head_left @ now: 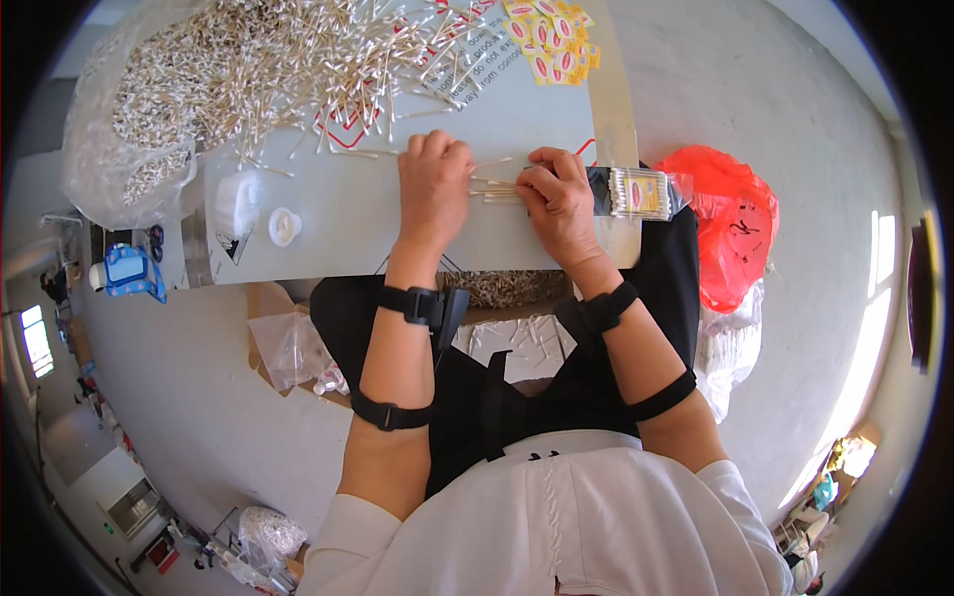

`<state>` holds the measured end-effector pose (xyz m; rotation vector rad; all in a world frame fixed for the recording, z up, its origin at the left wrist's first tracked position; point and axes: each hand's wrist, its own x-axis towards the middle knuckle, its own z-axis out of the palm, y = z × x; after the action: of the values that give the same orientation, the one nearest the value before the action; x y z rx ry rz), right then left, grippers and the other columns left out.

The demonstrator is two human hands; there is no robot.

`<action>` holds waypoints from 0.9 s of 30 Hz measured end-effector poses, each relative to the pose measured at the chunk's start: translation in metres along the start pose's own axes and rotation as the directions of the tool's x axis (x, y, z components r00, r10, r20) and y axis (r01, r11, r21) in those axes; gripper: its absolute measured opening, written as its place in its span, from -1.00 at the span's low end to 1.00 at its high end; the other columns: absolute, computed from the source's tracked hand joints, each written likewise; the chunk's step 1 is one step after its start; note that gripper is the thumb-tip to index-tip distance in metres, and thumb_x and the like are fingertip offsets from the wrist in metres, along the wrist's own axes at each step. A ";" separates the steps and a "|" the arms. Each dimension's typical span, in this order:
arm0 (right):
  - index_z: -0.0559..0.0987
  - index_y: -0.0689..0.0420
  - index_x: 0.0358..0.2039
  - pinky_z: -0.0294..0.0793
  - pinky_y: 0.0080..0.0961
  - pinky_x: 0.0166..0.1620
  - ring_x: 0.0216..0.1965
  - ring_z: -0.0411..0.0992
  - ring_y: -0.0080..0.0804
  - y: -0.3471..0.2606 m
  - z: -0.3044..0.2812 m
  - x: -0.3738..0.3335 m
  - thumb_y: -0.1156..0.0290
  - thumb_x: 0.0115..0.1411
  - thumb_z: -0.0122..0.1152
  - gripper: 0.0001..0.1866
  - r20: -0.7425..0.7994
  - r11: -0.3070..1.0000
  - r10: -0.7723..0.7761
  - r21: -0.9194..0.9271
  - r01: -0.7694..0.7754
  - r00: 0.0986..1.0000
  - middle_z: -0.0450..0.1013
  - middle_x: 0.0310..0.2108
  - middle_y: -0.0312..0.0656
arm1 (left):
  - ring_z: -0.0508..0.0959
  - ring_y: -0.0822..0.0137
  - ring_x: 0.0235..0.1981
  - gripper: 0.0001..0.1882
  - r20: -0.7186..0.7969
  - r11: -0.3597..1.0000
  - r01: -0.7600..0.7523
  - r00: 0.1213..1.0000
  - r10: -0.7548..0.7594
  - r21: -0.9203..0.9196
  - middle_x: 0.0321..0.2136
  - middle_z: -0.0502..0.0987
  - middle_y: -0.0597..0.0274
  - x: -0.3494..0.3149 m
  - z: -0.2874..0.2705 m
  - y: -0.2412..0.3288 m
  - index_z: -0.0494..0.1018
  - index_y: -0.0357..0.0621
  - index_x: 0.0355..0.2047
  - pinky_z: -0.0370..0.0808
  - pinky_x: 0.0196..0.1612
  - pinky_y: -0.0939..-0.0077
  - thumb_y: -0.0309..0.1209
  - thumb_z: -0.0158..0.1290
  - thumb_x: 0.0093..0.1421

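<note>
My left hand is over the table with its fingers curled together, and one cotton swab sticks out from its fingertips toward the right. Close by, my right hand pinches several cotton swabs that lie side by side and point left. Right of that hand, at the table's right edge, is a flat pack of swabs with a yellow label and clear wrapping. A large heap of loose swabs covers the far left of the table, partly inside a clear plastic bag.
Yellow printed cards lie at the far right. On the left stand a small white round dish and a white container. A red plastic bag hangs beyond the table's right side. Below the front edge is a box of swabs.
</note>
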<state>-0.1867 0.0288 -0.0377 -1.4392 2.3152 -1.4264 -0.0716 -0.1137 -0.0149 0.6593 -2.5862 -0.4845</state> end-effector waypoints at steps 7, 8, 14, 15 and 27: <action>0.48 0.28 0.01 0.24 -0.41 0.23 0.19 0.30 -0.25 -0.013 0.005 -0.009 0.51 0.33 0.01 -0.74 -0.148 0.835 0.356 0.494 -0.243 0.923 0.33 0.16 -0.04 | 0.37 0.15 0.13 -0.70 -0.165 0.730 0.089 0.949 -0.268 -0.678 0.05 0.41 0.12 -0.008 0.026 0.008 0.43 -0.22 -0.01 0.26 0.22 0.30 -0.36 -0.02 0.29; 0.48 0.28 0.01 0.24 -0.41 0.23 0.19 0.30 -0.25 -0.013 0.008 -0.009 0.51 0.33 0.01 -0.74 -0.149 0.835 0.358 0.492 -0.245 0.922 0.33 0.16 -0.04 | 0.37 0.15 0.13 -0.70 -0.162 0.728 0.090 0.950 -0.268 -0.680 0.05 0.41 0.12 -0.011 0.030 0.014 0.43 -0.22 -0.01 0.26 0.22 0.30 -0.36 -0.02 0.29; 0.44 0.30 0.08 0.24 -0.48 0.24 0.19 0.29 -0.32 -0.009 0.025 -0.001 0.49 0.38 -0.06 -0.70 -0.079 0.687 0.366 0.695 -0.212 0.927 0.33 0.17 -0.06 | 0.44 0.29 0.04 -0.65 -0.034 0.516 0.199 0.913 -0.407 -0.833 -0.01 0.44 0.14 -0.017 0.042 0.043 0.38 -0.30 0.04 0.35 0.15 0.42 -0.30 -0.14 0.40; 0.44 0.30 0.07 0.25 -0.48 0.23 0.17 0.30 -0.33 -0.008 0.026 -0.002 0.49 0.38 -0.05 -0.70 -0.076 0.687 0.373 0.693 -0.220 0.925 0.34 0.16 -0.07 | 0.44 0.29 0.04 -0.65 -0.034 0.517 0.198 0.913 -0.406 -0.833 -0.01 0.44 0.14 -0.017 0.041 0.044 0.38 -0.30 0.04 0.35 0.15 0.42 -0.30 -0.14 0.40; 0.44 0.30 -0.03 0.41 -0.47 0.05 -0.03 0.42 -0.23 -0.002 0.001 0.001 0.53 0.35 0.00 -0.78 -0.091 0.921 0.205 0.354 -0.161 0.974 0.39 0.02 -0.03 | 0.41 0.06 -0.15 -0.64 -0.269 0.985 0.140 0.957 -0.108 0.104 -0.25 0.44 0.16 0.050 0.002 -0.052 0.50 -0.07 -0.19 0.38 -0.08 0.14 -0.60 0.20 -0.04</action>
<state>-0.1854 0.0267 -0.0359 -1.0345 2.0589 -1.7972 -0.0936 -0.1824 -0.0232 0.8699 -2.3459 -0.2566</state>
